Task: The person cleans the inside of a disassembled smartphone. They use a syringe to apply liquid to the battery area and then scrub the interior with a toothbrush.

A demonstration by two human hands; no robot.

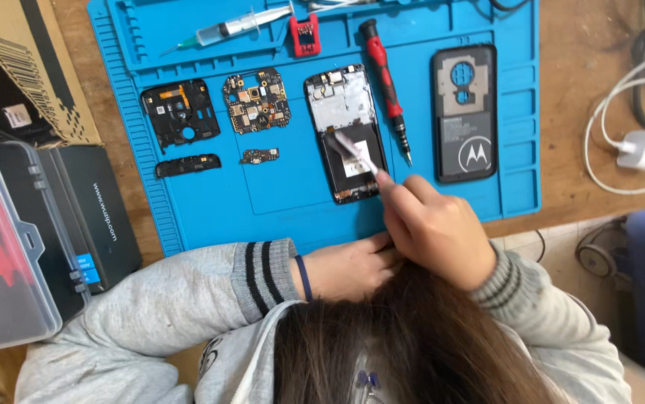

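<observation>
Two hands work over a blue mat [263,202]: the right hand [431,224] pinches tweezers [356,155], tips down into the opened phone frame [345,127] just ahead; the left hand [349,265] rests closed behind, apparently steadying.

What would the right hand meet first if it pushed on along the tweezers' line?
The right hand points its tweezers up-left, their tip already over the open phone; contact is unclear.

Your right hand [435,228] pinches tweezers [356,153] whose tips touch the opened phone frame [345,127] on the blue repair mat [292,194], while your left hand [349,265] rests at the mat's near edge.
</observation>
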